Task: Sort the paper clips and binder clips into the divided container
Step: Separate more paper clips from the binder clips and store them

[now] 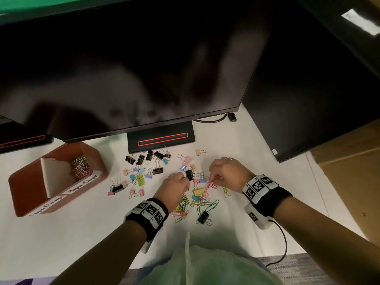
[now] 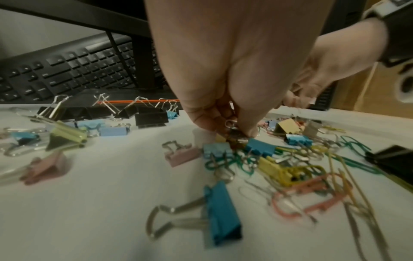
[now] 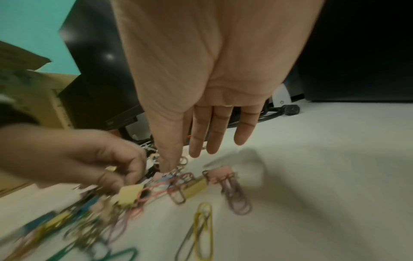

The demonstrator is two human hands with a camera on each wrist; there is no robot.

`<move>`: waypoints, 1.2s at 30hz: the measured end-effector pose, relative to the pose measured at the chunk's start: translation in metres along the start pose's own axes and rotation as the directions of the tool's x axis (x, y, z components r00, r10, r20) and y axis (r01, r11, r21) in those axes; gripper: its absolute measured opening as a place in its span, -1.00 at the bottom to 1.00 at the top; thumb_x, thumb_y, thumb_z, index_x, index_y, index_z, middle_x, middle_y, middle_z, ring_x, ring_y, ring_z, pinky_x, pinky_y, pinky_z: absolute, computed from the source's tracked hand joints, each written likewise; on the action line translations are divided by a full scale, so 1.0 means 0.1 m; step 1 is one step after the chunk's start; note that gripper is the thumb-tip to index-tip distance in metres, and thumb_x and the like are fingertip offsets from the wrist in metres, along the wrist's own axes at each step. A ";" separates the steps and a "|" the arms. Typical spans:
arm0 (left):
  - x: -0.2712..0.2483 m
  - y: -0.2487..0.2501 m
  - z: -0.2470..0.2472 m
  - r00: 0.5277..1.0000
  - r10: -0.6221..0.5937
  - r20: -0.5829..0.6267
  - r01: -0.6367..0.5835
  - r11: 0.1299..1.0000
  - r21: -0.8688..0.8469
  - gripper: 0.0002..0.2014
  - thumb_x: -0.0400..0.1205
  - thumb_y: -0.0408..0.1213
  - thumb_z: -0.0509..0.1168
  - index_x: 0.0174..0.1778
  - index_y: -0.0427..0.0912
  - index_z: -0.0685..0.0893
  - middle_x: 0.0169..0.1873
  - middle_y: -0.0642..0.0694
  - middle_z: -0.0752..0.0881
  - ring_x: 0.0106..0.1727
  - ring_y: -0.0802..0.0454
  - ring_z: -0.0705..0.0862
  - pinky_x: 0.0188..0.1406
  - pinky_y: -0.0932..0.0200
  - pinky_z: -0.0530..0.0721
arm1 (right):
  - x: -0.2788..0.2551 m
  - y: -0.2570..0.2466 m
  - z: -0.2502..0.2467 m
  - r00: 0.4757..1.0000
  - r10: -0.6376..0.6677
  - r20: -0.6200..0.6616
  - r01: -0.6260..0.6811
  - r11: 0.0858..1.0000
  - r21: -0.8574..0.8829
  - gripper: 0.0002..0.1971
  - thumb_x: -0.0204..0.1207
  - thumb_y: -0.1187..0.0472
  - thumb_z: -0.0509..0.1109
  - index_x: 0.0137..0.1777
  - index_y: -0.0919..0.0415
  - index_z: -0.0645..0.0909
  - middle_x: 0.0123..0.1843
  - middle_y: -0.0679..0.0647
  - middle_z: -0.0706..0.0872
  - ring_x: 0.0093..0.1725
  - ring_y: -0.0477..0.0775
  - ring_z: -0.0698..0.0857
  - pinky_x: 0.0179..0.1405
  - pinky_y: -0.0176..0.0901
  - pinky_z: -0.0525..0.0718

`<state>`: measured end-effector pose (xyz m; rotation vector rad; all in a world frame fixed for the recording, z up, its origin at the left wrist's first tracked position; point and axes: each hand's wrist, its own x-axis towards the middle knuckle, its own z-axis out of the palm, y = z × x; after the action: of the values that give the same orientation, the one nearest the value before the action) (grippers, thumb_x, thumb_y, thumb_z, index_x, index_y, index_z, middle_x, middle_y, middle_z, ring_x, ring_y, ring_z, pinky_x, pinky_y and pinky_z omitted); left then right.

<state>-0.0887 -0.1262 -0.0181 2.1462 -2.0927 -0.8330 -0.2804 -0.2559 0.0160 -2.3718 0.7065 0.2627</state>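
Both my hands down over the mixed pile on the white counter (image 1: pixel 257 153).

Left hand (image 1: pixel 174 187): fingers curled, tips pinching at the wire handle of a black binder clip (image 1: pixel 189 175) at the pile's far edge. The left wrist view shows thumb and forefinger closed on a small metal loop, right above the heap.

Right hand (image 1: pixel 226 171): thumb and forefinger pinching a red paper clip (image 1: pixel 210 185); the other fingers (image 3: pixel 220 130) straight and spread clear of it.

Paper clips (image 1: pixel 197 202) lie tangled between my wrists, coloured binder clips mixed in. A looser scatter of binder clips (image 1: pixel 144 165), black and pastel, sits left of the pile, toward the monitor stand (image 1: pixel 160 138).

Divided container (image 1: pixel 26 194): brown, far left on the counter, well apart from the pile. Its far compartment holds a heap of paper clips (image 1: pixel 80 167); what lies in the near one I cannot tell.
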 end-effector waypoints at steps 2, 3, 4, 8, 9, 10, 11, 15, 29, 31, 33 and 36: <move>0.00 -0.01 -0.07 1.000 -0.016 0.009 0.016 0.998 -0.063 -0.87 0.66 -0.30 0.17 0.02 -0.16 0.62 -0.02 -0.10 0.62 0.06 -0.05 0.54 0.10 0.13 0.50 | -0.02 -0.05 0.07 0.996 -0.054 0.072 0.057 0.997 -0.051 -0.84 0.51 0.06 0.39 0.02 0.01 0.74 0.24 -0.06 0.64 0.23 0.03 0.54 0.21 -0.12 0.43; -0.01 -0.01 -0.12 1.000 -0.027 0.002 0.027 0.993 -0.113 -0.87 0.66 -0.29 0.18 0.01 -0.16 0.62 -0.05 -0.08 0.63 0.04 -0.02 0.54 0.09 0.14 0.51 | -0.03 -0.07 0.11 0.993 -0.067 0.097 0.075 0.994 -0.083 -0.83 0.52 0.05 0.37 0.05 0.00 0.73 0.26 -0.07 0.63 0.25 0.03 0.53 0.23 -0.10 0.41; -0.03 -0.01 -0.17 0.999 -0.035 -0.010 0.033 0.986 -0.166 -0.89 0.66 -0.29 0.19 -0.01 -0.15 0.62 -0.09 -0.05 0.63 0.01 0.01 0.55 0.06 0.16 0.53 | -0.02 -0.08 0.15 0.992 -0.068 0.110 0.080 0.991 -0.112 -0.82 0.54 0.04 0.35 0.07 -0.01 0.72 0.27 -0.07 0.62 0.26 0.03 0.53 0.26 -0.10 0.41; -0.21 -0.07 -0.36 0.999 -0.028 -0.043 0.014 0.955 -0.297 -0.91 0.62 -0.30 0.26 0.00 -0.14 0.63 -0.15 0.03 0.62 -0.11 0.11 0.60 -0.13 0.37 0.53 | 0.03 -0.08 0.23 0.996 -0.051 0.071 0.058 0.993 -0.107 -0.80 0.55 0.06 0.32 0.08 0.05 0.71 0.18 0.02 0.69 0.21 0.11 0.60 0.23 -0.10 0.48; -0.27 -0.10 -0.38 0.999 -0.021 -0.037 0.008 0.950 -0.312 -0.89 0.62 -0.30 0.27 0.02 -0.14 0.64 -0.15 0.02 0.64 -0.12 0.12 0.62 -0.15 0.40 0.55 | 0.05 -0.08 0.24 0.997 -0.048 0.062 0.054 0.994 -0.093 -0.81 0.55 0.08 0.33 0.06 0.08 0.71 0.15 0.03 0.71 0.17 0.13 0.62 0.21 -0.10 0.50; -0.32 -0.14 -0.38 1.000 -0.010 -0.026 0.001 0.949 -0.316 -0.87 0.61 -0.30 0.29 0.05 -0.13 0.65 -0.15 0.03 0.65 -0.14 0.12 0.63 -0.17 0.43 0.54 | 0.06 -0.09 0.23 0.997 -0.045 0.057 0.050 0.995 -0.083 -0.82 0.54 0.09 0.35 0.05 0.09 0.71 0.12 0.05 0.72 0.15 0.13 0.63 0.18 -0.11 0.51; -0.37 -0.16 -0.37 1.000 0.004 -0.009 -0.007 0.952 -0.306 -0.85 0.60 -0.30 0.30 0.07 -0.12 0.66 -0.16 0.04 0.65 -0.15 0.14 0.62 -0.18 0.47 0.52 | 0.07 -0.10 0.23 0.998 -0.040 0.056 0.044 0.996 -0.073 -0.83 0.52 0.11 0.36 0.04 0.11 0.71 0.10 0.06 0.73 0.12 0.13 0.64 0.15 -0.11 0.51; -0.50 -0.09 -0.20 0.996 0.061 0.070 -0.044 0.973 -0.225 -0.76 0.60 -0.23 0.30 0.19 -0.07 0.62 -0.13 0.02 0.66 -0.11 0.13 0.57 -0.11 0.38 0.49 | 0.10 -0.13 0.20 0.999 -0.007 0.049 0.009 0.999 -0.042 -0.83 0.52 0.16 0.35 0.07 0.12 0.68 0.05 0.07 0.75 0.08 0.12 0.66 0.07 -0.17 0.52; -0.45 0.00 0.05 0.996 -0.061 -0.069 0.044 0.973 -0.225 -0.86 0.62 -0.29 0.27 -0.02 -0.25 0.69 -0.01 -0.10 0.58 -0.04 0.11 0.49 -0.01 0.38 0.36 | 0.11 -0.16 0.11 0.995 0.090 -0.036 -0.087 0.992 0.093 -0.84 0.54 0.16 0.37 0.08 0.16 0.64 0.06 0.11 0.71 0.02 0.12 0.68 0.04 -0.13 0.63; -0.44 0.00 0.06 0.997 -0.039 -0.067 0.026 0.983 -0.181 -0.87 0.62 -0.31 0.27 -0.07 -0.27 0.69 -0.04 -0.14 0.60 -0.01 0.03 0.53 0.00 0.27 0.45 | 0.11 -0.16 0.07 0.993 0.093 -0.071 -0.081 0.985 0.152 -0.84 0.53 0.16 0.39 0.05 0.19 0.64 0.05 0.11 0.70 -0.02 0.08 0.67 -0.02 -0.18 0.61; -0.43 0.00 0.07 0.998 -0.012 -0.058 0.006 0.995 -0.101 -0.90 0.60 -0.33 0.28 -0.11 -0.26 0.69 -0.07 -0.16 0.63 0.00 -0.08 0.59 0.00 0.09 0.57 | 0.10 -0.17 0.02 0.990 0.097 -0.100 -0.074 0.976 0.206 -0.86 0.52 0.21 0.41 0.04 0.22 0.63 0.05 0.12 0.70 -0.10 -0.01 0.63 -0.08 -0.27 0.55; -0.45 0.00 0.05 0.998 0.020 -0.055 -0.020 1.000 0.002 -0.96 0.49 -0.34 0.42 -0.23 -0.18 0.68 -0.20 -0.11 0.67 -0.12 -0.10 0.65 -0.15 0.04 0.63 | 0.09 -0.19 -0.04 0.985 0.120 -0.124 -0.077 0.947 0.311 -0.88 0.51 0.30 0.41 0.02 0.23 0.65 0.04 0.14 0.74 -0.08 -0.01 0.68 -0.05 -0.28 0.62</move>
<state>-0.0884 -0.0828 -0.0066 2.1196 -2.0850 -0.7616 -0.2622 -0.2502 0.0262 -2.0766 0.8681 0.0220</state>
